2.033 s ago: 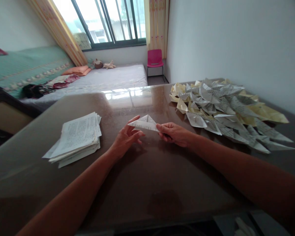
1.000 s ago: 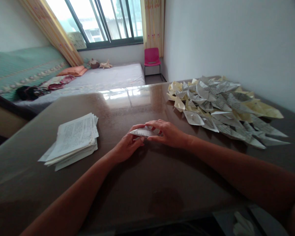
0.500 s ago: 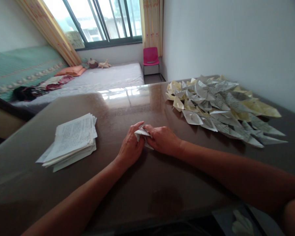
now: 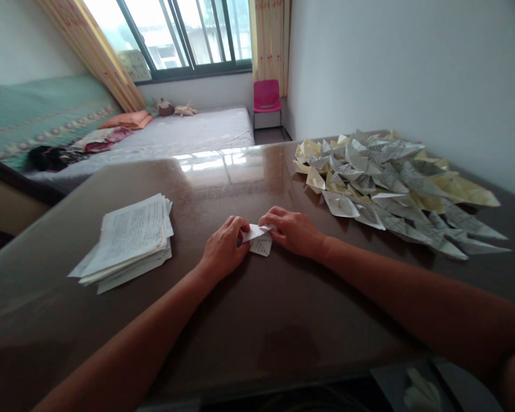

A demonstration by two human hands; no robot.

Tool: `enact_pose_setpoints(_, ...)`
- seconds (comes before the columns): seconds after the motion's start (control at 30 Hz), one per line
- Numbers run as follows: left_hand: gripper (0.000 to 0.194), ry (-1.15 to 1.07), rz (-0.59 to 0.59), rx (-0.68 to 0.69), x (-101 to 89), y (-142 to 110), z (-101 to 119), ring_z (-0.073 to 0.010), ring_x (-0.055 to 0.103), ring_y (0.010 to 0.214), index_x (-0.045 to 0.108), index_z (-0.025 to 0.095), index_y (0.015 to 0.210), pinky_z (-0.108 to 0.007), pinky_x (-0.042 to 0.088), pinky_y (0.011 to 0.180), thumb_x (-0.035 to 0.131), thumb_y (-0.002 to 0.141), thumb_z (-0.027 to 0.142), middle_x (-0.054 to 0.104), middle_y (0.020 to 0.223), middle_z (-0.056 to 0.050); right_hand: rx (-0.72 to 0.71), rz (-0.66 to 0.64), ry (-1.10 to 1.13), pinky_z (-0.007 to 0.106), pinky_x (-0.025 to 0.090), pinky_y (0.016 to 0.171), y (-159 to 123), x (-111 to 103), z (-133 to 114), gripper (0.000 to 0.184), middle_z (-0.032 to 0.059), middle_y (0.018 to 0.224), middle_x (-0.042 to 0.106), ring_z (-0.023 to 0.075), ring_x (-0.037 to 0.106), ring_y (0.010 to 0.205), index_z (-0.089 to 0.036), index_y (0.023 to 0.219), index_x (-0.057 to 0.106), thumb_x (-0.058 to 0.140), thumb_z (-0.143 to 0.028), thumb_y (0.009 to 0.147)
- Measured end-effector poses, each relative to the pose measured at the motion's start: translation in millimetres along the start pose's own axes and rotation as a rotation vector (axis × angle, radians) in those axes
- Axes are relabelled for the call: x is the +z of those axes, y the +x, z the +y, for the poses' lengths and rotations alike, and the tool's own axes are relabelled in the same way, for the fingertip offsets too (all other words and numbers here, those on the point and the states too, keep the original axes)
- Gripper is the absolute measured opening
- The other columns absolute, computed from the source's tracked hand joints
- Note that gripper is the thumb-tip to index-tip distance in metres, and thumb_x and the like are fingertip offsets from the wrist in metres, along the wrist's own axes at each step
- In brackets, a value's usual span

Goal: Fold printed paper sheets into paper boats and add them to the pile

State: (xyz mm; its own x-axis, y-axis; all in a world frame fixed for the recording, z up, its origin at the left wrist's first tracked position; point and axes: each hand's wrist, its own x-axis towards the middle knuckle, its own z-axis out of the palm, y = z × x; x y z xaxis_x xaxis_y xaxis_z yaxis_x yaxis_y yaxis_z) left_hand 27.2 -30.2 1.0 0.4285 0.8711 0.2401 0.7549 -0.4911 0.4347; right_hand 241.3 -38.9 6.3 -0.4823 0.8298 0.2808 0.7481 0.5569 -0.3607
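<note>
A small folded sheet of printed paper (image 4: pixel 261 245) is held just over the middle of the brown table (image 4: pixel 223 343). My left hand (image 4: pixel 226 243) pinches its left end, fingers curled and closed. On the other end, my right hand (image 4: pixel 292 230) grips with thumb and fingertips closed on the paper. A white flap lies on top between the hands, and a printed part points down toward me. To the right sits a large heap of folded paper boats (image 4: pixel 381 177), white and yellowish. On the left lies a stack of printed sheets (image 4: pixel 129 240).
Beyond the table stand a bed (image 4: pixel 206 129) and a pink chair (image 4: pixel 266 97), under a window with curtains. A wall runs along the right side. Below the table's near edge, at bottom right, is a pale crumpled thing (image 4: pixel 421 392).
My hands have moved apart, and more of the folded paper shows between them, turned with a printed part facing me. The whole view has shifted slightly.
</note>
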Motion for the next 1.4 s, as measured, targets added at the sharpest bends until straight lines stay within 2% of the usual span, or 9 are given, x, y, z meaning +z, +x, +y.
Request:
enact_pose_setpoints(0.13,0.026,0.045,-0.043,0.057,-6.2,-4.8,-2.5,-0.0165,0.058,0.075,0.052,0.024,0.100,-0.027,0.043,0.061,0.058,0.075,0.019,0.060,0.094,0.000,-0.098,-0.044,-0.004,0.024,0.039,0.072,-1.8,-3.0,10.9,0.022,0.0015,0.111,0.060,0.0136,0.058,0.089,-0.027,0.104,0.066,0.053,-0.020,0.087)
enact_pose_setpoints(0.27,0.015,0.152,-0.088,0.243,-12.4,-7.9,-6.3,-0.0187,0.058,0.094,0.059,0.027,0.099,-0.027,0.045,0.067,0.052,0.085,0.026,0.061,0.113,-0.001,-0.163,-0.082,-0.049,0.025,0.040,0.074,-3.0,-6.9,18.7,0.024,0.0016,0.110,0.062,0.0154,0.057,0.095,-0.030,0.105,0.069,0.054,-0.022,0.087)
enact_pose_setpoints(0.5,0.024,0.167,-0.148,0.428,-23.1,-8.0,-16.4,-0.0170,0.058,0.093,0.069,0.029,0.103,-0.026,0.048,0.074,0.047,0.093,0.031,0.067,0.104,-0.003,-0.264,-0.120,-0.158,0.026,0.041,0.075,-0.6,-10.2,19.9,0.026,0.0047,0.105,0.065,0.0161,0.056,0.093,-0.028,0.107,0.070,0.049,-0.023,0.092)
enact_pose_setpoints(0.67,0.023,0.124,-0.184,0.424,-30.5,-7.5,-19.9,-0.0161,0.058,0.090,0.071,0.028,0.093,-0.024,0.046,0.070,0.048,0.092,0.033,0.069,0.096,-0.002,-0.295,-0.160,-0.235,0.028,0.041,0.075,1.1,-16.2,15.7,0.026,0.0071,0.103,0.065,0.0178,0.055,0.093,-0.023,0.104,0.070,0.045,-0.024,0.094)
enact_pose_setpoints(0.83,0.025,0.069,-0.218,0.409,-30.8,-5.1,-17.5,-0.0173,0.058,0.092,0.069,0.023,0.083,-0.027,0.046,0.080,0.048,0.092,0.034,0.068,0.098,-0.003,-0.279,-0.189,-0.277,0.029,0.041,0.076,0.2,-21.7,15.4,0.027,0.0078,0.104,0.065,0.0191,0.054,0.095,-0.022,0.106,0.069,0.045,-0.023,0.093)
enact_pose_setpoints(1.03,0.024,-0.002,-0.263,0.338,-34.0,-1.0,-29.4,-0.0155,0.059,0.084,0.066,0.022,0.073,-0.025,0.045,0.074,0.057,0.087,0.040,0.067,0.087,-0.002,-0.252,-0.188,-0.263,0.028,0.041,0.072,-1.4,-21.0,15.5,0.029,0.0078,0.106,0.064,0.0191,0.054,0.093,-0.022,0.106,0.069,0.044,-0.023,0.093)
enact_pose_setpoints(1.17,0.022,-0.017,-0.205,0.256,-33.2,-0.7,-33.6,-0.0145,0.060,0.077,0.068,0.023,0.089,-0.025,0.048,0.070,0.063,0.082,0.043,0.066,0.094,-0.002,-0.239,-0.197,-0.269,0.028,0.041,0.071,-1.6,-21.5,14.6,0.029,0.0070,0.107,0.064,0.0193,0.054,0.096,-0.023,0.108,0.068,0.043,-0.022,0.093)
enact_pose_setpoints(1.3,0.031,-0.004,-0.198,0.386,-28.8,-1.4,-28.7,-0.0203,0.058,0.105,0.065,0.029,0.115,-0.033,0.048,0.091,0.059,0.086,0.040,0.066,0.117,-0.003,-0.248,-0.208,-0.292,0.028,0.040,0.071,-1.0,-22.1,13.5,0.030,0.0070,0.106,0.064,0.0197,0.054,0.096,-0.023,0.108,0.068,0.042,-0.022,0.095)
enact_pose_setpoints(1.4,0.026,0.120,-0.207,0.464,-27.5,-2.0,-27.4,-0.0197,0.057,0.108,0.068,0.031,0.111,-0.033,0.049,0.092,0.053,0.091,0.037,0.067,0.118,0.001,-0.254,-0.218,-0.295,0.029,0.041,0.074,-0.7,-21.9,13.1,0.029,0.0077,0.106,0.064,0.0196,0.054,0.095,-0.022,0.107,0.068,0.042,-0.022,0.094)
